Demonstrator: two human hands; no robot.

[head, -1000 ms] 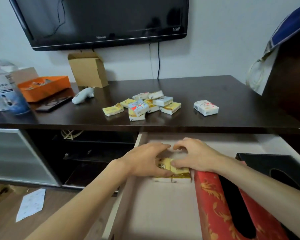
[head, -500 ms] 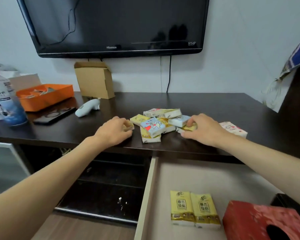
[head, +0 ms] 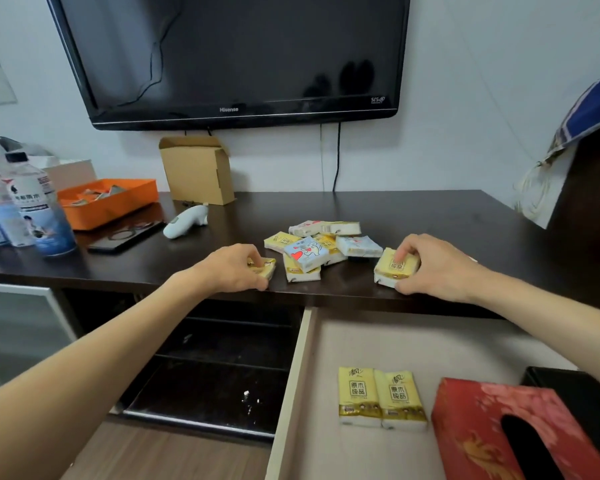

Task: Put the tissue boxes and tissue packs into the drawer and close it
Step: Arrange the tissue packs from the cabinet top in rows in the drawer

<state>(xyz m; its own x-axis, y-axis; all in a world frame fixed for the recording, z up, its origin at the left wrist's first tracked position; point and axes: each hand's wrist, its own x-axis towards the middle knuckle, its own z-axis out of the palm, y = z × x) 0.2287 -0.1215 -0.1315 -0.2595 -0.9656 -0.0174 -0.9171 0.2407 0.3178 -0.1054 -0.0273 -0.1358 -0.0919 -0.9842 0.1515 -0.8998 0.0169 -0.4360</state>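
Observation:
A pile of small tissue packs (head: 312, 249) lies on the dark cabinet top (head: 430, 216). My left hand (head: 232, 268) grips a yellow tissue pack (head: 265, 266) at the pile's left, near the front edge. My right hand (head: 433, 268) grips another yellow tissue pack (head: 394, 268) at the pile's right. Below, the drawer (head: 291, 375) stands open. Two yellow packs (head: 378, 396) lie side by side in it, next to a red tissue box (head: 492, 427) and a black tissue box (head: 582, 389) at the far right.
A wall-mounted TV (head: 229, 53) hangs above. An orange tray (head: 108, 200), a cardboard box (head: 198, 169), bottles (head: 32, 202), a white handheld device (head: 186, 221) and a phone (head: 125, 235) sit on the left of the top. An open shelf (head: 205, 358) lies left of the drawer.
A second ago both hands were setting two yellow packs in the drawer. They then rose to the cabinet top and each has closed on a yellow pack and drawn it toward the front edge.

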